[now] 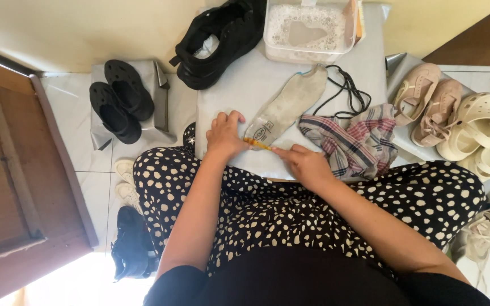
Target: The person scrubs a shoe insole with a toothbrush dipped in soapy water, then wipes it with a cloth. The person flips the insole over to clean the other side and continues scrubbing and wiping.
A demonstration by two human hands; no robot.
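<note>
I am looking down at a pale surface [245,85] that is stretching away beyond both sets of fingers, with the person's spotted dark lap sitting on the near side of them. At the far end of it, well beyond the fingers, a clear plastic tub [307,28] of white grains is standing, and a black shoe [219,39] is lying just beside it, out past the left fingers. Beyond and to the outside of the right fingers, a checked cloth [353,141] is lying crumpled, close to that hand, with a black cord [347,93] looping just past it. A worn grey insole [287,107] is lying slantwise on the surface, its near end just beyond the fingers of both hands.

The left hand [225,136] is resting on the surface with its fingers curled down, pressing on one end of a thin yellow stick [257,145]. The right hand [307,164] is pinching the other end of that stick between closed fingertips, so the stick is running straight between the two hands, touching the near end of the insole. What kind of tool the stick is I cannot tell.

Far off to the left of the fingers a pair of black clogs [120,99] is sitting on a grey box; far right, pink sandals [426,102] and cream clogs [477,133] are lying.
</note>
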